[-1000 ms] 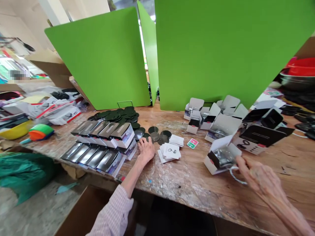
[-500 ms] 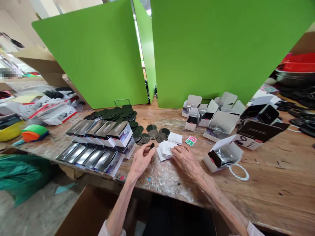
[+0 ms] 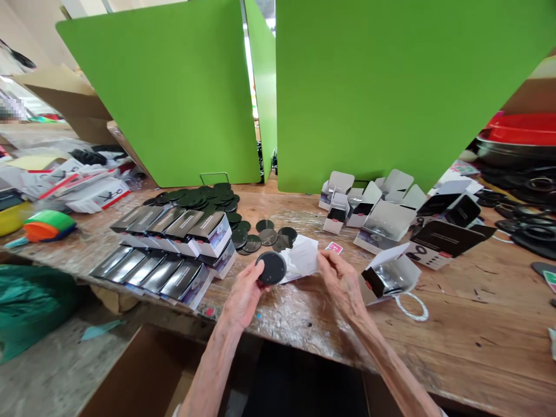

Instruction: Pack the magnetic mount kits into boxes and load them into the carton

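A round black disc (image 3: 271,268) is held up by its left edge between the thumb and fingers of my left hand (image 3: 242,292). My right hand (image 3: 343,280) pinches the right edge of a white paper card (image 3: 307,257), lifted and tilted toward the disc. More white papers (image 3: 289,273) lie beneath it on the table, partly hidden by the disc and the card. Loose dark discs (image 3: 268,237) lie just behind, and a larger heap of them (image 3: 208,198) spreads further left. A pink-marked card (image 3: 333,248) rests behind my right hand.
Closed black-topped boxes (image 3: 174,229) stand in rows at left. Open white boxes (image 3: 386,223) crowd the right, with an open box (image 3: 388,272) near my right hand and a white ring (image 3: 412,307) beside it. Green panels (image 3: 391,92) wall off the back.
My left hand has turned the disc from edge-on to face-up view. My right hand has gone from resting on the papers to lifting one by its edge.
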Demonstrator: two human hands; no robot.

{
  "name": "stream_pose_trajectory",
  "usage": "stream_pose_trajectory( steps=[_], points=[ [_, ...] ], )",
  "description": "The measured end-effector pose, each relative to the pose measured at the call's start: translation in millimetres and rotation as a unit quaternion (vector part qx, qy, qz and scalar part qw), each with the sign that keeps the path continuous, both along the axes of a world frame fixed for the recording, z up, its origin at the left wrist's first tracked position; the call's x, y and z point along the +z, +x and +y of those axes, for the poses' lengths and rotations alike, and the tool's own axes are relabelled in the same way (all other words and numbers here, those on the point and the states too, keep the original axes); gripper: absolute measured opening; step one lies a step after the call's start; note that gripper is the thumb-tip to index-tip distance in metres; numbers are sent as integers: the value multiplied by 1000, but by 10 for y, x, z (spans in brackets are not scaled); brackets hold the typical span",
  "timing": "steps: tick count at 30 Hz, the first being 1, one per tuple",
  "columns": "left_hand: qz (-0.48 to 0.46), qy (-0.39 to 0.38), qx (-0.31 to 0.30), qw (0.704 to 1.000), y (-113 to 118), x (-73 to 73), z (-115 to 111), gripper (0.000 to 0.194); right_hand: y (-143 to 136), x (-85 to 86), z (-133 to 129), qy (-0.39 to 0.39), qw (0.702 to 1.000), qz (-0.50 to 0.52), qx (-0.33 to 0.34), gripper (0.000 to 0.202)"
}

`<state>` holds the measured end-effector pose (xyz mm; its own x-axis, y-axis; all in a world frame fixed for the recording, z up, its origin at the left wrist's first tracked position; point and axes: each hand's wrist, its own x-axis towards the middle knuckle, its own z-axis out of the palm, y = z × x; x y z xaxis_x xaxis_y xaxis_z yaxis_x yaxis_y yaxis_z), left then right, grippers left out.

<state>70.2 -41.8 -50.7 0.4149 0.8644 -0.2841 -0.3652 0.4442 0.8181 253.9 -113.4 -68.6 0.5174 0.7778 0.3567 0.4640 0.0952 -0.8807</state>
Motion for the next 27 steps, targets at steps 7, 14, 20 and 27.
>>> stream_pose_trajectory(
  steps=[7, 14, 20, 27],
  points=[
    [29, 58, -22, 998, 288, -13, -130, 48, -222, -33, -17, 8, 935, 350, 52, 42],
    [40, 100, -71, 992, 661, -93, -420, 40, -104, 209, -585, 34, 967, 249, -50, 35],
    [156, 300, -99, 936, 1546, -268, -910, 67, 502, 371, -995, 80, 945, -70, -310, 27],
    [190, 363, -65, 910, 1446, -355, -789, 31, 742, 82, -881, 105, 902, -377, -185, 18]
  ],
)
